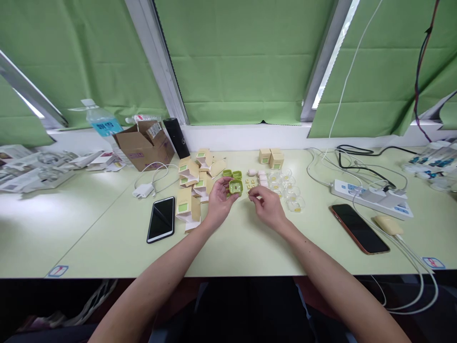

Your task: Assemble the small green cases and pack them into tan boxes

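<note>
My left hand (220,199) grips a small green square case (235,186) by its side, with the hollow inside facing up. Just to the right, the fingertips of my right hand (266,205) are pinched together low over the table; whatever is between them is too small to make out. Several small yellow pieces (252,181) lie beyond those fingertips. Behind my left hand sit more green cases (236,175). Pale pink blocks (263,177) stand in a short column, and clear plastic covers with yellow spots (294,205) are grouped to their right.
Opened cardboard boxes (187,207) cluster left of my hands, and closed small boxes (276,160) stand at the back. A phone (161,219) lies on the left, another phone (359,228) on the right near a power strip (371,199). A brown carton (144,147) and black bottle (176,137) stand behind.
</note>
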{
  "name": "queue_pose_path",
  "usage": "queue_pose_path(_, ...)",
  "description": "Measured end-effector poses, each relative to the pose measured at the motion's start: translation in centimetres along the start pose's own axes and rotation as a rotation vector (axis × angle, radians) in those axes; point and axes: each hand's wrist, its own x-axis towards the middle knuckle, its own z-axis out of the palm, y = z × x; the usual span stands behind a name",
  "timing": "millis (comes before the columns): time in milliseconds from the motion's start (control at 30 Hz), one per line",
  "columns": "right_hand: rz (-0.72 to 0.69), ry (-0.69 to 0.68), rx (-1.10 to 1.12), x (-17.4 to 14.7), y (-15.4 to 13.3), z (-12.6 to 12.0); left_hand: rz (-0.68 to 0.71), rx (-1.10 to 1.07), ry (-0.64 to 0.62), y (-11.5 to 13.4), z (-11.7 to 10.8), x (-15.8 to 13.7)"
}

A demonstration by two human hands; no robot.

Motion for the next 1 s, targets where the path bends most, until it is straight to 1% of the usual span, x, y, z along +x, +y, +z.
queue_pose_path(67, 0.134, 0.058, 0.309, 0.2, -0.2, -0.2, -0.014, -0.005, -0.017, 0.0, -0.1, 0.1)
queue_pose_path(133, 0.249, 0.094, 0.54, 0.5, -0.4, -0.3, -0.019, -0.007, -0.03, 0.0, -0.1, 0.1)
queue_pose_path(200, 0.312, 0.102, 0.671, 0.8, -0.5, -0.4, -0.017, -0.003, -0.034, 0.0, 0.0, 0.0)
queue_pose_path(267, 0.341, 0.112, 0.737, 1.0, -0.5, -0.6, -0.015, 0.015, -0.036, 0.0, 0.1, -0.1)
queue_pose_path(333, 0.344, 0.138, 0.769, 1.1, -0.5, -0.6, -0.008, 0.036, -0.04, 0.1, 0.1, -0.3)
queue_pose_path(400, 0.317, 0.155, 0.768, 1.1, -0.5, -0.7, -0.002, 0.047, -0.048, 0.2, 0.2, -0.4)
queue_pose_path(500, 0.271, 0.143, 0.728, 1.0, -0.5, -0.6, -0.007, 0.057, -0.06, 0.3, 0.2, -0.5)
queue_pose_path(700, 0.246, 0.093, 0.672, 0.7, -0.7, -0.7, 0.012, 0.06, -0.08, 0.7, 0.5, -0.7)
queue_pose_path(867, 0.217, 0.132, 0.645, 0.4, -1.3, -0.6, 0.03, 0.103, -0.098, 0.8, 0.6, -1.0)
queue_pose_path(1000, 0.192, 0.136, 0.61, 0.3, -1.5, -0.5, 0.082, 0.144, -0.128, 0.9, 0.6, -1.2)
